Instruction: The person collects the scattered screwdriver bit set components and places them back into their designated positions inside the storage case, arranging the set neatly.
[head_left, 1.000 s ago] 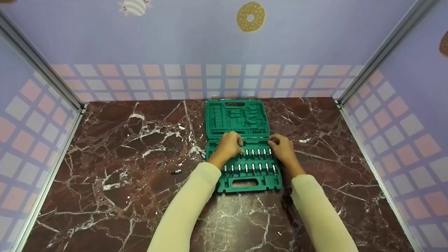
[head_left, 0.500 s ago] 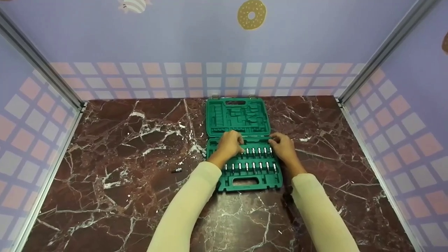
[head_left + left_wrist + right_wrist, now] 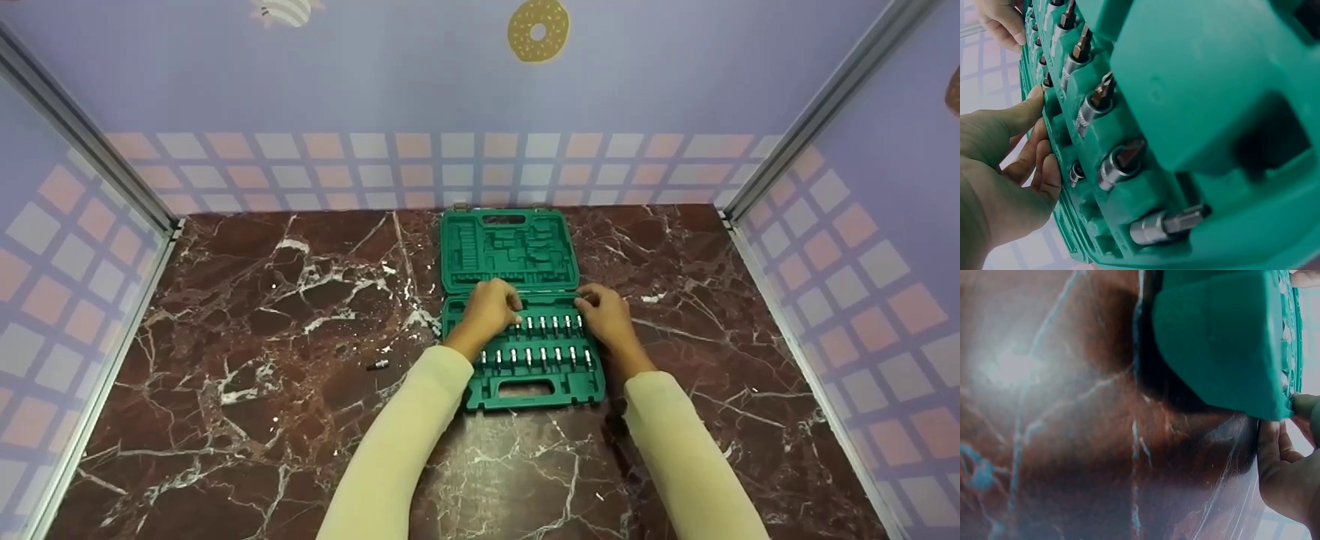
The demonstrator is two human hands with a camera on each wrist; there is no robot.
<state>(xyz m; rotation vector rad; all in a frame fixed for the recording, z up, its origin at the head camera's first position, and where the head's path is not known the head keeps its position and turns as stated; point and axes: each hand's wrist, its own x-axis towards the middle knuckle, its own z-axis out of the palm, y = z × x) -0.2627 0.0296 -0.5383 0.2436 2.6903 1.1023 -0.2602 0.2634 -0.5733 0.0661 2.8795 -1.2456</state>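
Note:
A green plastic socket case (image 3: pixel 544 400) lies unfolded on the marble-patterned table, with its lid part (image 3: pixel 510 259) at the back. Two rows of bit sockets (image 3: pixel 544 358) stand in its near half. My left hand (image 3: pixel 491 309) is over the upper row; in the left wrist view its thumb and finger pinch a bit socket (image 3: pixel 1047 80), which they partly hide. At the case's right edge, my right hand (image 3: pixel 607 319) holds the rim, thumb on top and fingers against the outer side, as the right wrist view shows.
One loose bit socket (image 3: pixel 380 365) lies on the table (image 3: pixel 247 360) left of the case. Patterned panels (image 3: pixel 480 90) enclose the table at the back and both sides. Some slots (image 3: pixel 1089 211) near my left hand hold no sockets.
Hardly anything differs. Both hands keep their places at the case, and the head view has shifted slightly.

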